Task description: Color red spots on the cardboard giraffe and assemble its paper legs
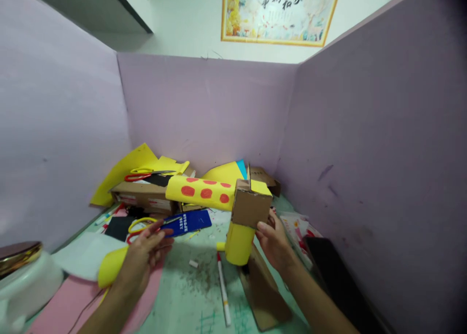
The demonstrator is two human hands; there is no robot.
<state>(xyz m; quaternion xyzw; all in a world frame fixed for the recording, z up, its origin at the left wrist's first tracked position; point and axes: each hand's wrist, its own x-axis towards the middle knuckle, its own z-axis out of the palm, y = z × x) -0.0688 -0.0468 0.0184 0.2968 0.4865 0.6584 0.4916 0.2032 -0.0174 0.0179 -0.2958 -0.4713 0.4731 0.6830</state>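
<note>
My right hand [274, 241] grips a model of cardboard and yellow paper [251, 205] by its right side. The model has a brown cardboard box part, a yellow tube below it, and a long yellow roll with red spots [206, 193] reaching left. On the left, my left hand [148, 253] is palm-up with fingers loosely apart. It overlaps a pair of scissors [140, 224] with red and yellow handles; I see no clear grip on them. A blue packet with white characters [191, 223] lies by its fingertips.
A red-tipped marker [224, 292] and a white scrap [193, 264] lie below the model, near a cardboard strip [266, 295]. Another pair of scissors [149, 174] rests on a box [146, 197] at the back left. A white pot [29, 280] stands left; a dark object [335, 280] right.
</note>
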